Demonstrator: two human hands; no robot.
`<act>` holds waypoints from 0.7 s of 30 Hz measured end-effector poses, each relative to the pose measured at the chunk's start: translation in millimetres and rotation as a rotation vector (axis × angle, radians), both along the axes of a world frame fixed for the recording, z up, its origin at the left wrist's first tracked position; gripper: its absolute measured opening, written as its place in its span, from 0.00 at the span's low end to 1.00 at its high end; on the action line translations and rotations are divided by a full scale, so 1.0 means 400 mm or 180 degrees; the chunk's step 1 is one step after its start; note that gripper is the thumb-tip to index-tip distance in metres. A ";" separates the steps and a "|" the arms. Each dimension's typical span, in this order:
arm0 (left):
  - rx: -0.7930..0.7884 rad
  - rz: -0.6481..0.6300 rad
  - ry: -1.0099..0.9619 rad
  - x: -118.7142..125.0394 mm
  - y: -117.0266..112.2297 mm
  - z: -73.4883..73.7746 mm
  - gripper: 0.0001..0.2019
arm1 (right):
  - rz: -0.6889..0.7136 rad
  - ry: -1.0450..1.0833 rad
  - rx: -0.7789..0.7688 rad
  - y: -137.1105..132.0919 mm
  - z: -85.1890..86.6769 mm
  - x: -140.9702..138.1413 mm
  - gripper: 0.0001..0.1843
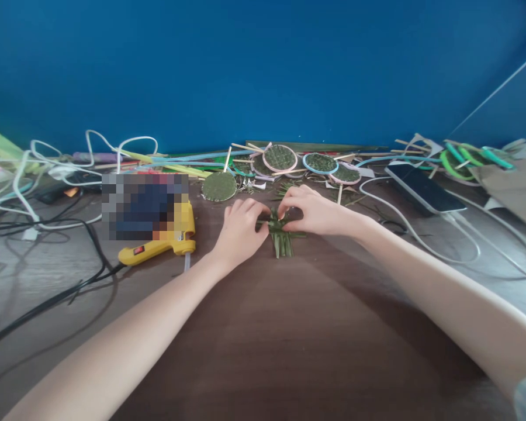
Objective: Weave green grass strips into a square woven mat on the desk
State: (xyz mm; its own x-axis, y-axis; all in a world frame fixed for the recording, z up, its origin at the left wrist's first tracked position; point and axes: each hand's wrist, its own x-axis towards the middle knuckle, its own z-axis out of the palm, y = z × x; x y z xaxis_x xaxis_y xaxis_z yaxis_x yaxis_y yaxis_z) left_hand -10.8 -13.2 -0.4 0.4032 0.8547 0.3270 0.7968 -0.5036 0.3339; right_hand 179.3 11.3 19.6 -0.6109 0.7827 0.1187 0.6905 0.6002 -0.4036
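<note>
Green leaf strips point(283, 241) lie crossed over one another on the dark wooden table, in the middle of the head view. My left hand point(244, 228) pinches the strips' left side between thumb and forefinger. From the right, my right hand point(309, 211) curls over the same crossing with thumb and fingers closed on it. Both hands partly hide the upper part of the strips. Just behind them are small round leaf-covered fans, among them a plain green disc point(219, 186) with a stick, a pink-rimmed one point(280, 158) and a blue-rimmed one point(320, 163).
A yellow glue gun point(158, 250) lies left of my hands, its black cord running toward the lower left. White cables point(24, 181) tangle at the far left. A smartphone point(425, 188) with a white cable sits at the right. A blue partition point(263, 70) stands behind the table.
</note>
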 end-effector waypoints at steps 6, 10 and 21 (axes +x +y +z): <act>-0.0085 0.0046 0.0132 0.002 -0.002 0.001 0.06 | -0.0244 0.0159 -0.0012 -0.006 -0.002 -0.009 0.09; -0.0085 0.0008 0.0153 0.002 -0.001 0.003 0.06 | -0.0346 0.0147 -0.0151 -0.010 -0.005 -0.017 0.09; -0.0137 -0.0031 0.0173 0.002 0.004 0.003 0.06 | -0.0351 0.0160 -0.0220 -0.007 -0.010 -0.019 0.10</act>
State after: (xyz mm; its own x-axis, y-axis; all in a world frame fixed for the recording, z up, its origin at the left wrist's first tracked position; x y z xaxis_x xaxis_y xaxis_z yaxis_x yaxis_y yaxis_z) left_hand -10.2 -11.5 0.6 0.4277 0.8635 0.2673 0.8095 -0.4975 0.3117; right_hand 171.8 8.4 15.6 -0.5152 0.8523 0.0904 0.7287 0.4912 -0.4772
